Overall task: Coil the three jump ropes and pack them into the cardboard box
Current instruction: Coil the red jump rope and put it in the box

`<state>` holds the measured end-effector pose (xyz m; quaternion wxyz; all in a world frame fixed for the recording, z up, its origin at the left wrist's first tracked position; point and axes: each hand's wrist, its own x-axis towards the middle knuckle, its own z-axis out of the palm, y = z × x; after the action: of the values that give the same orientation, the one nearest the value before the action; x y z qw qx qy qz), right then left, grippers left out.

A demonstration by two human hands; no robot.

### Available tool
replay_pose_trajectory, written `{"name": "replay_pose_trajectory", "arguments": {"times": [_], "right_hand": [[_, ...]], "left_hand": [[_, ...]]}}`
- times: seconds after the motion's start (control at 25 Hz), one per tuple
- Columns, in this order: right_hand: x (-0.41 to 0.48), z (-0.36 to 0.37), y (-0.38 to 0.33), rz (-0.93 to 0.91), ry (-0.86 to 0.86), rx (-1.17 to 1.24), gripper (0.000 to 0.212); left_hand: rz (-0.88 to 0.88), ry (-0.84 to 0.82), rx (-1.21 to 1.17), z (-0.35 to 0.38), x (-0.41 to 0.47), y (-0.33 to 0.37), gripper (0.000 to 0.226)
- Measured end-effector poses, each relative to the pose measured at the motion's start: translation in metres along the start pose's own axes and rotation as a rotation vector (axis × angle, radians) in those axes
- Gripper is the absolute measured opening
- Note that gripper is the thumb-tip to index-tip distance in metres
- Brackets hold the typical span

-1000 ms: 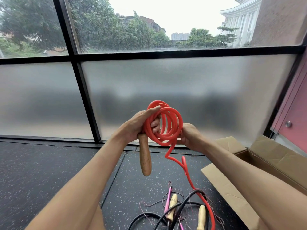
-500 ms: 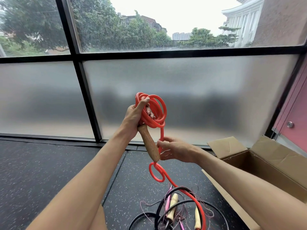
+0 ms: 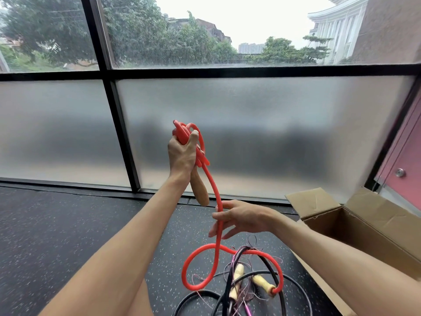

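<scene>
Head view: the only camera, looking down over both forearms at the floor below a window.
Left hand: mid-frame, fist clamped on several gathered loops of the red rope and the top of its wooden handle, which hung below the fist.
Right hand: lower, right of centre, thumb and fingers loosely curled round the rope's hanging run.
Rope's slack: it fell into 1 loop near the bottom of the frame and ended at a 2nd handle on the floor.
Other 2 ropes: the black rope and thin pink rope lay tangled at bottom centre, uncoiled.
Box: lower right, flaps open, with no rope visible in the part shown.
Handling: the red tube looked light, rubbery and springy, so the loops would likely spring open unless pinched.
Where to hold: probably at the crossing of the loops against the handle, feeding slack through loose fingers.
Risk: the floor end seemed to lie among the black and pink strands and could snag.
</scene>
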<state>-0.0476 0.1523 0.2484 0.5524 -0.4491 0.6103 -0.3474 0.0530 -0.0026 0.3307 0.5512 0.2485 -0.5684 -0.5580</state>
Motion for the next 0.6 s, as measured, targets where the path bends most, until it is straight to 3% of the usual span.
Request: {"name": "replay_pose_trajectory", "arguments": {"times": [0.2, 0.32, 0.44, 0.6], "right_hand": [[-0.001, 0.0, -0.002, 0.009, 0.053, 0.035, 0.017], [-0.002, 0.003, -0.005, -0.004, 0.049, 0.095, 0.03], [-0.007, 0.009, -0.009, -0.008, 0.04, 0.046, 0.035], [-0.009, 0.013, -0.018, -0.097, 0.102, -0.075, 0.022]], "left_hand": [[0.153, 0.186, 0.186, -0.002, 0.0, -0.003, 0.034], [0.235, 0.263, 0.342, -0.009, 0.006, -0.01, 0.042], [0.341, 0.268, 0.607, -0.023, 0.012, -0.018, 0.052], [0.469, 0.129, 0.949, -0.024, 0.004, -0.029, 0.061]]}}
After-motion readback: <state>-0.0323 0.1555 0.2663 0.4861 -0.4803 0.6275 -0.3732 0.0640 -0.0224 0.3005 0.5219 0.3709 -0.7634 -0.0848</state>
